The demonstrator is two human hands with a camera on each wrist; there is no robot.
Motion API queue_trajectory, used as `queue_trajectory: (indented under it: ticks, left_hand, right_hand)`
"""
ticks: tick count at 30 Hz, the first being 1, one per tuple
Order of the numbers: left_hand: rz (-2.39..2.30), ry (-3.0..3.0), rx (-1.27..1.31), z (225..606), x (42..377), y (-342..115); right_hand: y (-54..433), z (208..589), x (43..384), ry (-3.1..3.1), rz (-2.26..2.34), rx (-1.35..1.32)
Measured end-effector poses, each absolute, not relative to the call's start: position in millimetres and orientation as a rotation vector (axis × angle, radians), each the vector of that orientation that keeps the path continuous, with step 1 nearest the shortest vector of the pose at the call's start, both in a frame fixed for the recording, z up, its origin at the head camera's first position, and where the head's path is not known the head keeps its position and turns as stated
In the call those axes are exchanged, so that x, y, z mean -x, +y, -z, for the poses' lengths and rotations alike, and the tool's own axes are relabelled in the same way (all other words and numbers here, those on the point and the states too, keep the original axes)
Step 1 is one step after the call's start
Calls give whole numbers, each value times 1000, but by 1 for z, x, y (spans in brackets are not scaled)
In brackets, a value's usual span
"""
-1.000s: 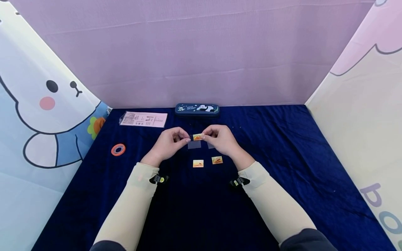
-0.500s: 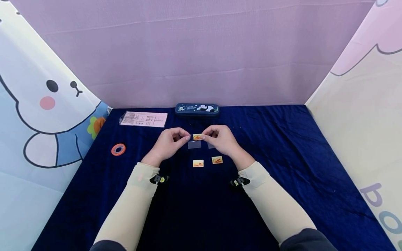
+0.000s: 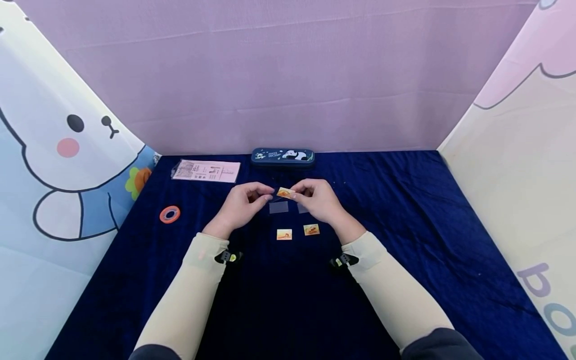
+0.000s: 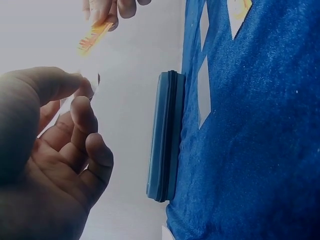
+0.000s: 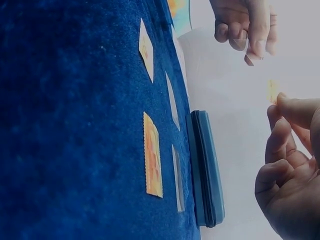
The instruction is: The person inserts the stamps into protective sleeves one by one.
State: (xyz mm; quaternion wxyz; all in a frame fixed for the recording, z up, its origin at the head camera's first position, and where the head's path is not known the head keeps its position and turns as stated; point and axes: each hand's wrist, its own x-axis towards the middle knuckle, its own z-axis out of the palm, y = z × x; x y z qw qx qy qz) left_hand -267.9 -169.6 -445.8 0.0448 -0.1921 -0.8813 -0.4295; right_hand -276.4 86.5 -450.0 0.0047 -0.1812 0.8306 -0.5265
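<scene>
My right hand [image 3: 318,200] pinches a small yellow-orange stamp [image 3: 285,193] between thumb and forefinger, and the stamp is tilted. Facing it from the left, my left hand [image 3: 245,204] pinches a small clear plastic sleeve [image 4: 94,82], which is faint and hard to make out. Stamp and fingertips are raised above the cloth. Below them lie a flat clear sleeve [image 3: 278,207] and another clear sleeve [image 3: 302,208], partly covered by the right hand in the head view. Nearer me are two loose stamps, a left stamp [image 3: 284,234] and a right stamp [image 3: 311,229] with toothed edges.
A dark blue pencil case [image 3: 282,157] with a panda stands at the back against the pink wall. Left of it lies a pink printed packet [image 3: 207,171]. An orange ring-shaped roll [image 3: 169,214] rests at the left on the blue cloth [image 3: 405,225].
The stamp in my right hand has tilted and risen slightly, its left end now higher. The left fingers have shifted a little to the right. Everything lying on the cloth stays put.
</scene>
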Motion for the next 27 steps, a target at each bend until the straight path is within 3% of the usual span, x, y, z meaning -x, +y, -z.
queue_trajectory:
  ticks: [27]
  left_hand:
    - [1331,-2663,563,444,266,-167]
  right_hand:
    - [87,453,280,2591,1674,652]
